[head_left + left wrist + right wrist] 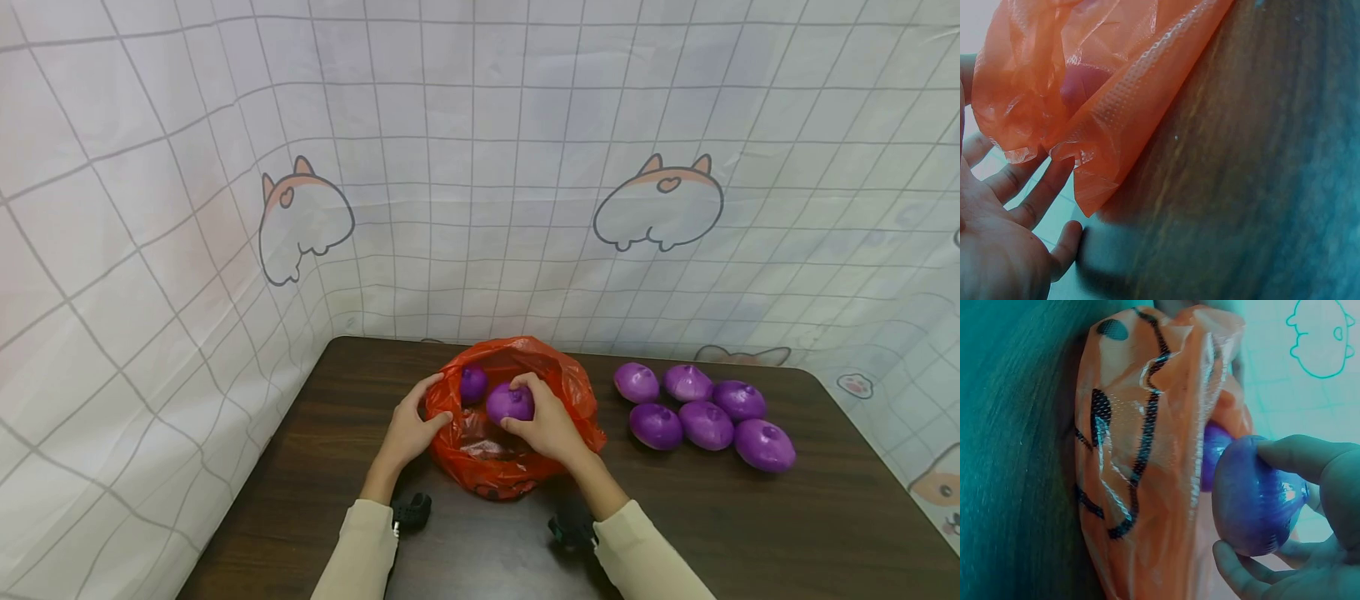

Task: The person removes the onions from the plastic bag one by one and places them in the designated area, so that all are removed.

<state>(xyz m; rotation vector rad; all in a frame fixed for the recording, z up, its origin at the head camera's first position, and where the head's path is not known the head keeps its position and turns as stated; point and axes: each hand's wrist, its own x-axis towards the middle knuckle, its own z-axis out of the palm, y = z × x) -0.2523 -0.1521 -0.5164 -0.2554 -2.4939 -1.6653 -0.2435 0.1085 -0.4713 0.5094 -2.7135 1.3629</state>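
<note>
A red plastic bag [487, 479] stands with its mouth open on the table. My left hand [411, 427] holds the bag's left rim, thumb on the inner side and fingers outside; the left wrist view shows the fingers [1029, 200] against the thin film. Between the thumb and fingers of my right hand [551, 423] is a shiny purple onion [510, 403], held over the bag's mouth. The right wrist view shows this onion [1254, 497] close to the bag's rim. Another purple onion [472, 384] sits inside the bag at the left.
Several more purple onions [706, 425] lie in two rows on the dark wooden table [315, 467], right of the bag. A white grid-patterned cloth [480, 208] hangs behind and beside the table. Dark wrist-worn devices [412, 512] sit under both forearms.
</note>
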